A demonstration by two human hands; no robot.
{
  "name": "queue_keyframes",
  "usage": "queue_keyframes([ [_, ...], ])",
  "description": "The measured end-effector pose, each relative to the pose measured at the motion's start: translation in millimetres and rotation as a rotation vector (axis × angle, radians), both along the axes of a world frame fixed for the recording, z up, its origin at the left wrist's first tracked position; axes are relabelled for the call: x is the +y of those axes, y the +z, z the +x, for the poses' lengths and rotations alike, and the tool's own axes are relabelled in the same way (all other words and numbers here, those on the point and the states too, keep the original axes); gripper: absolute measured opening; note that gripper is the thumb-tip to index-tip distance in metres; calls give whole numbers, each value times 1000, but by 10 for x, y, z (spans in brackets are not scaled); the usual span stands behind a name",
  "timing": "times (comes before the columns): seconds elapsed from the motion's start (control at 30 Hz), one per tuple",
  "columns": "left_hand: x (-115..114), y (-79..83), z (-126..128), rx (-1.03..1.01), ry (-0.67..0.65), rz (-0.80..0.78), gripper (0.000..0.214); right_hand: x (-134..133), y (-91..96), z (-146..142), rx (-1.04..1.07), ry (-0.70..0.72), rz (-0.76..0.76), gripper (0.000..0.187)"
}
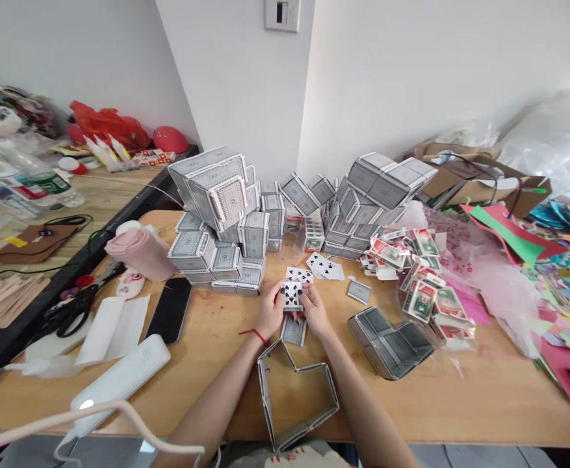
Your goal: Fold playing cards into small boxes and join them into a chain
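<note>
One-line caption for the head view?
Left hand and right hand hold a playing card beside a heart-shaped card frame, stacked card blocks behind.

No words or numbers can be read. Black suit pips are shown on the held playing card (292,296) and on loose cards (324,265) beyond.

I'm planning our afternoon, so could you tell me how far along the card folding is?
Done: piles of folded card blocks at the back and a heart-shaped card frame nearest the person. In hand: the left hand and right hand pinch a spade card. Left: loose cards and the red packs at right.
</note>
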State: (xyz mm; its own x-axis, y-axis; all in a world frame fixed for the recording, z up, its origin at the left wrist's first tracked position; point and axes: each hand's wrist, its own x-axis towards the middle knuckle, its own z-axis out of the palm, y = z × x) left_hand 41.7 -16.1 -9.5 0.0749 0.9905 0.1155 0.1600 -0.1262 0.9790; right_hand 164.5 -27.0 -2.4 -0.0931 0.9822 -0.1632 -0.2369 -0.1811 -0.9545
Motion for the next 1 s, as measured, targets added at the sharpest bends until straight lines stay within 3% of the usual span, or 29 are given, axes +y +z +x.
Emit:
queue_keyframes([
  [0.17, -15, 43, 9, 14, 39, 14, 30, 6, -5, -52, 28, 43, -28, 17],
  [0.43, 21, 58, 6, -157, 11, -148, 32, -4, 5, -57, 131, 51, -50, 24],
  [0.63, 6, 10, 18, -65, 47, -85, 23, -1, 12, -36, 121, 58, -85, 24],
  [1.0, -24, 44, 0, -83, 36, -85, 19, -5, 4, -30, 147, 96, -118, 17],
])
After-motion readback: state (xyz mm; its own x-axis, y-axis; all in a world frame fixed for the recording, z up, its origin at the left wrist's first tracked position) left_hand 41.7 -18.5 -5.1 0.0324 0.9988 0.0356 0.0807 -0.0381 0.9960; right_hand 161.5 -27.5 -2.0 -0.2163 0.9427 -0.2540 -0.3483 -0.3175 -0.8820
